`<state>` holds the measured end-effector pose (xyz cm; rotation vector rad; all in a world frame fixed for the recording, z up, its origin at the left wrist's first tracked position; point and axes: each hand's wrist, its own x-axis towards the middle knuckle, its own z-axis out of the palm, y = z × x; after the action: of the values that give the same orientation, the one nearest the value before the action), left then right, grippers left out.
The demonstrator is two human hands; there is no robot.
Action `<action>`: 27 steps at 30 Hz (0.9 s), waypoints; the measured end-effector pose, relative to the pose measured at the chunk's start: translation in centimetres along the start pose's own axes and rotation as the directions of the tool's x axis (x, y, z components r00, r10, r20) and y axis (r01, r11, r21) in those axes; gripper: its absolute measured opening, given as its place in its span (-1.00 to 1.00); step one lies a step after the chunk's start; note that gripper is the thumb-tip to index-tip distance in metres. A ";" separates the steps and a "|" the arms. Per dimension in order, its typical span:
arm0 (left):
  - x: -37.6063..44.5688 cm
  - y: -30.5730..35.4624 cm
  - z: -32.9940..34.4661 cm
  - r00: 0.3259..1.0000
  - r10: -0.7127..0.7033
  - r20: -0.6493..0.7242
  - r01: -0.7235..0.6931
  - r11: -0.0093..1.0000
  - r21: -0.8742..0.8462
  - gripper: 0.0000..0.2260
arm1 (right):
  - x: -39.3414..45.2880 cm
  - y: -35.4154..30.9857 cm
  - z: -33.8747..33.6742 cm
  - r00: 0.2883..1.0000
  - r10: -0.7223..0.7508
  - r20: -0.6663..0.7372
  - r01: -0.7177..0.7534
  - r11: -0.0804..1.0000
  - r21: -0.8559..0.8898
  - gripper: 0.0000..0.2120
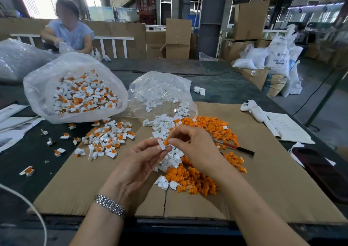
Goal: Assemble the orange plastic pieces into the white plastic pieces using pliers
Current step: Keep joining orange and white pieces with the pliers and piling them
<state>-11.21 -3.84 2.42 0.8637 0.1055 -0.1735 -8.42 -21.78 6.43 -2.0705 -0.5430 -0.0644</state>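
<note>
White piece (pixel 162 144) meets orange piece (pixel 166 142) — pliers (pixel 234 146) flat.

A factory or warehouse floor, probably: stacked cardboard boxes (pixel 178 37), resin sacks (pixel 278 57), steel pillar (pixel 211 18), and bulk bags of parts (pixel 75 87) on the counter (pixel 216 84).

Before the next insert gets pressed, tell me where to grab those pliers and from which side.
Take the pliers by the red handle section, coming from above on the right hand's side. They lie flat on the cardboard, with the dark end pointing right and clear of parts, while the other end runs under that hand toward the orange pile. The exposed shaft looks easiest to pinch.
</note>
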 end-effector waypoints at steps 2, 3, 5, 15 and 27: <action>-0.1 0.0 0.1 1.000 0.021 0.003 -0.021 1.000 0.020 -0.81 | 0.0 0.0 0.1 1.000 -0.007 -0.005 0.007 1.000 -0.017 -0.94; -0.1 0.0 0.1 0.999 0.039 0.003 -0.039 0.999 0.032 -0.81 | 0.0 -0.1 0.1 1.000 -0.013 -0.012 0.013 0.999 -0.034 -0.94; 0.0 -0.2 0.3 0.995 0.100 -0.005 -0.099 0.993 0.064 -0.83 | -0.1 -0.3 0.3 0.999 -0.013 -0.038 0.010 0.998 -0.065 -0.95; 0.0 -0.9 1.5 0.931 0.355 -0.084 -0.329 0.916 0.230 -0.84 | -0.4 -1.0 2.8 0.959 0.134 -0.250 -0.112 0.989 0.098 -0.89; 0.1 -0.1 0.4 0.983 0.181 -0.019 -0.181 0.983 0.039 -0.84 | -0.9 -0.1 0.5 0.992 -0.100 -0.083 0.100 0.995 -0.008 -0.80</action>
<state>-11.15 -4.15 2.60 0.9073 0.0441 0.0046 -9.38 -21.66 5.94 -2.0332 -0.5958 -0.2093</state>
